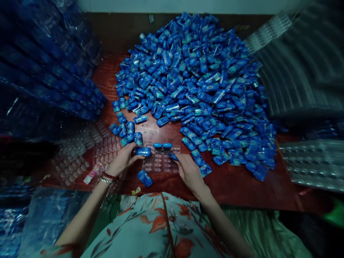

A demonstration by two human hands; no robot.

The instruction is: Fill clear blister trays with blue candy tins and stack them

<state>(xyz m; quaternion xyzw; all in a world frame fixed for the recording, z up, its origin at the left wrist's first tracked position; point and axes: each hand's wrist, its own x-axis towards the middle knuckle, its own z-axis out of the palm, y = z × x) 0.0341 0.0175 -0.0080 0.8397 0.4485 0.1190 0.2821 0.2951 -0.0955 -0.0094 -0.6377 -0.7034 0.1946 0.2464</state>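
Note:
My left hand (125,157), a bracelet at its wrist, pinches a small blue packet (143,152) at the left side of a clear plastic tray (158,165) with rows of moulded hollows. Two blue packets (162,145) sit side by side along the tray's far edge. At the tray's right side, the fingers of my right hand (189,172) are closed on another blue packet (173,157), mostly covered by them. One loose packet (145,178) lies on the table just below the tray's left corner.
A large heap of blue packets (188,71) covers the back of the red-brown table (242,190). Stacks of filled trays (48,64) rise at left, with clear trays (71,161) below. More clear trays (314,163) stand at right.

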